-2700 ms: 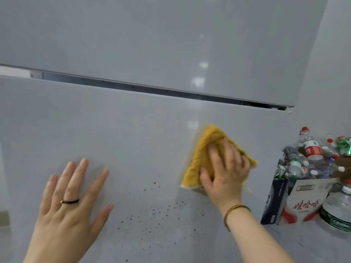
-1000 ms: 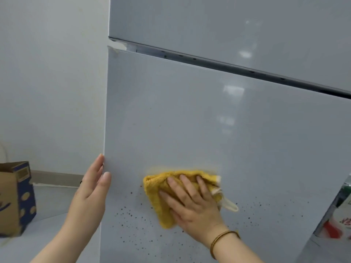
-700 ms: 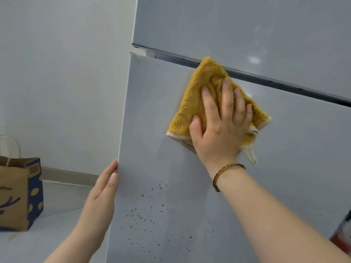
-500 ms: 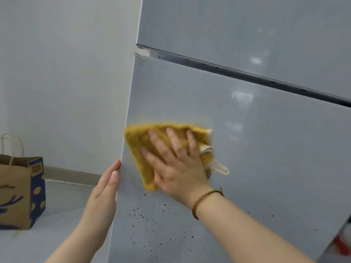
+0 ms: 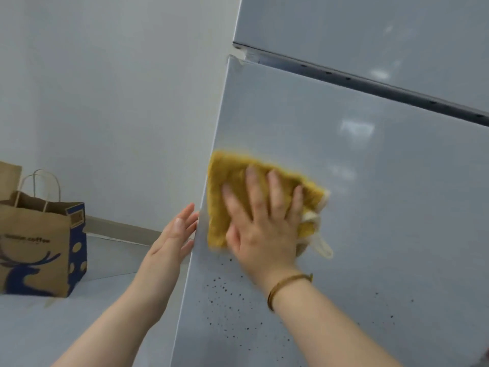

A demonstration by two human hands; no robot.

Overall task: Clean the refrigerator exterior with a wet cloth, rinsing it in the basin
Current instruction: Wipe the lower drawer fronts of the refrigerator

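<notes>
From the head camera, the right hand (image 5: 260, 229) lay flat with fingers spread wide, pressing a yellow cloth (image 5: 238, 186) against the lower door of the grey refrigerator (image 5: 370, 207), close to the door's left edge. The left hand (image 5: 173, 239) was open with straight fingers, touching that left edge. Dark specks (image 5: 227, 300) dotted the door below the cloth. A gold bracelet (image 5: 285, 287) circled the right wrist. A brown paper bag (image 5: 37, 247) stood on the floor at the left

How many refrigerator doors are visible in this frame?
2. The upper door is at top right; the lower door sits below it, with the yellow cloth pressed on it.
</notes>
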